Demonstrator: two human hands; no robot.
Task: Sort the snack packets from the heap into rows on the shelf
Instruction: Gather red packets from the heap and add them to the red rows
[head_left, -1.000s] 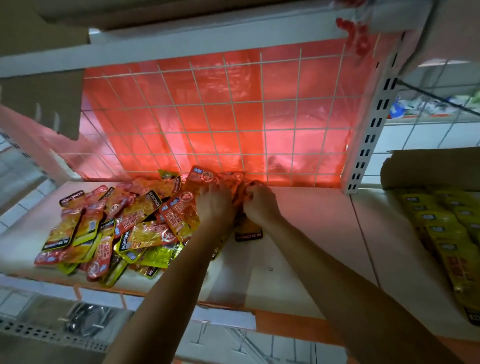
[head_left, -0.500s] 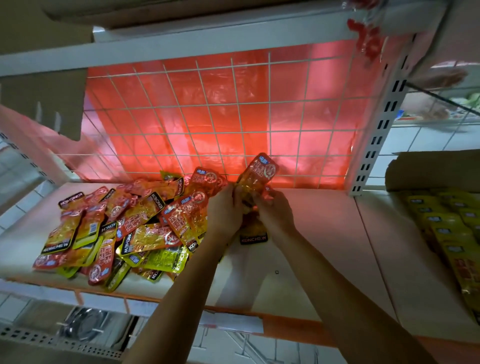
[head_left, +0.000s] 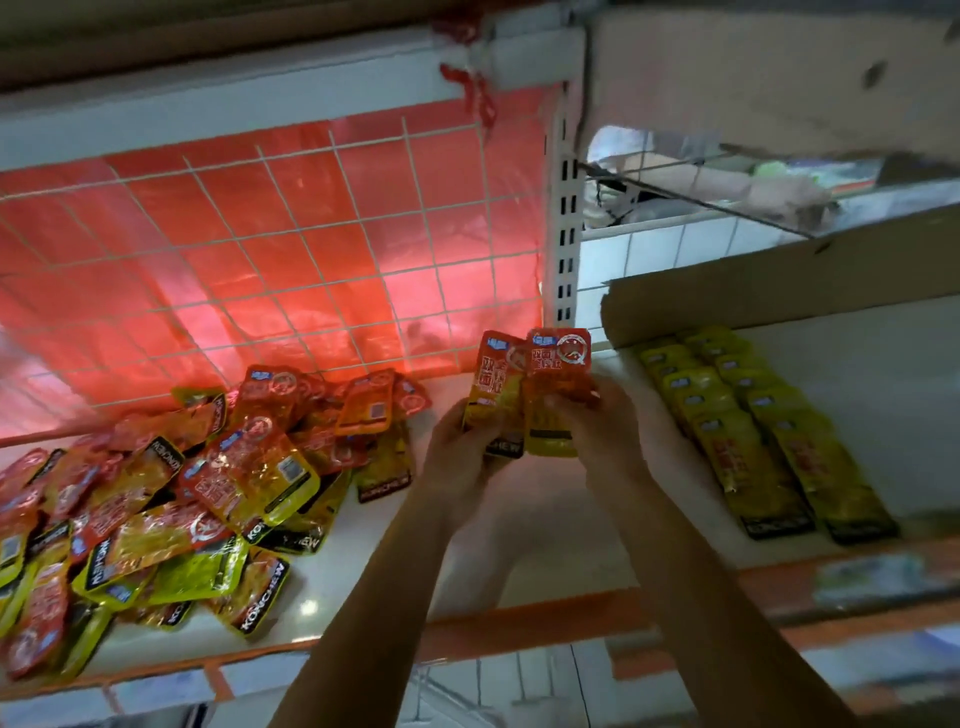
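Two held packets (head_left: 558, 364), one left hand (head_left: 457, 457), one right hand (head_left: 608, 431), one heap (head_left: 208, 483), two yellow rows (head_left: 753, 441)

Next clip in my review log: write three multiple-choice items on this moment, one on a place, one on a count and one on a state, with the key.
1. Where does the heap lie?
A. at the left of the shelf
B. on the floor
C. in a basket

2. How many rows of yellow packets lie at the right?
A. one
B. two
C. five

3. The left hand and right hand are:
A. idle
B. each gripping red-topped packets
C. flat on the shelf

Key:
1 A, the heap covers the shelf's left part.
2 B, two rows lie side by side.
3 B, fingers curl round packets held upright above the shelf.
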